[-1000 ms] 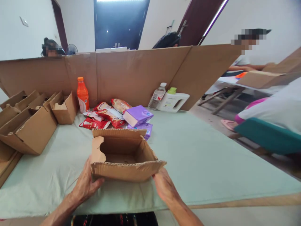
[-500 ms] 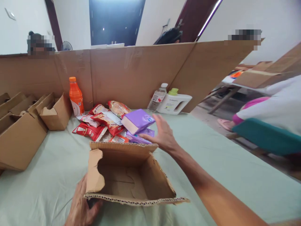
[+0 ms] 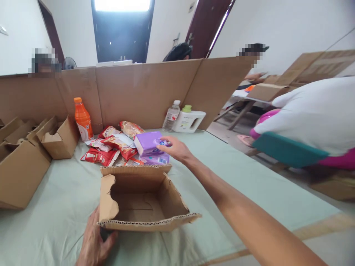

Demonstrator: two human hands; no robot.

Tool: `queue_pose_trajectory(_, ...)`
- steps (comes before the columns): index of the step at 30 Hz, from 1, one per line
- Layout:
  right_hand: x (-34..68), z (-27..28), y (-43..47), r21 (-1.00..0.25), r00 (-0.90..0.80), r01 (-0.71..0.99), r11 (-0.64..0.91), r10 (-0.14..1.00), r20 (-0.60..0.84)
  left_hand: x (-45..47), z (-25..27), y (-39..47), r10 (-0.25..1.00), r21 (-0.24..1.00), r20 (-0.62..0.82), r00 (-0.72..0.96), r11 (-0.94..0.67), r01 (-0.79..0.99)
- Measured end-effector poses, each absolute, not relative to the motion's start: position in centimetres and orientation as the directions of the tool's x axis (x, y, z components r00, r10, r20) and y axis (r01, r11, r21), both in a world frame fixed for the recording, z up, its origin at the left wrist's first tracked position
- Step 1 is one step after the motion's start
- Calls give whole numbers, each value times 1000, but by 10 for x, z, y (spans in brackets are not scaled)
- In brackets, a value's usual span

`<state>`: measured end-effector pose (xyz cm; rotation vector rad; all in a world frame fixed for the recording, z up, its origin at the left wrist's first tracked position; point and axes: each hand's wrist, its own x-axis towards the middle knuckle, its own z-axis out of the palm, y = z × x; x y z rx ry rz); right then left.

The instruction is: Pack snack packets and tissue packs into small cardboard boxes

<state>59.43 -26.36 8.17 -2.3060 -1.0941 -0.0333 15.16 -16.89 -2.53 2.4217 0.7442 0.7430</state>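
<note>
An open cardboard box stands in front of me, nothing visible inside it. My left hand holds its near left corner, thumb along the front and fingers at the side. Beyond the box, my right hand pinches the right end of a purple tissue pack. Under that lies a second purple pack. To their left is a pile of snack bags, among them a red bag, a red-and-white bag and a clear-windowed bag.
An orange drink bottle, a clear water bottle and a white jug with green cap stand by a cardboard partition. Smaller cardboard boxes line the left. A person in white sits at right; other people are behind the partition.
My right hand has closed from an open pose onto the upper tissue pack's end. The view has turned a little to the right. My left hand stays at the box corner.
</note>
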Motion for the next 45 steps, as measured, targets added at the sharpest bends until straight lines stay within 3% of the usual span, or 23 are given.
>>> queue_pose_trajectory(8, 604, 114, -256, -299, 414, 884, -360, 899, 141, 151, -28, -168, 601, 606, 368, 710, -734, 307)
queue_pose_trajectory(16, 631, 119, -211, -171, 273, 946, -275, 961, -33, 143, -38, -163, 561, 573, 351, 750, -762, 302)
queue_pose_trajectory(21, 627, 124, -225, -145, 294, 945, -292, 956, -12, 140, -39, -161, 573, 567, 303, 762, -751, 339)
queue_pose_trajectory(30, 610, 134, -253, -167, 286, 941, -296, 955, -80, 146, -30, -156, 586, 572, 336, 737, -749, 335)
queue_pose_trajectory(37, 593, 136, -266, -127, 307, 943, -307, 951, -26, 153, -23, -164, 617, 597, 370, 694, -731, 332)
queue_pose_trajectory(45, 584, 152, -367, 75, 468, 883, -463, 864, -184, 158, -27, -154, 565, 572, 427, 706, -773, 272)
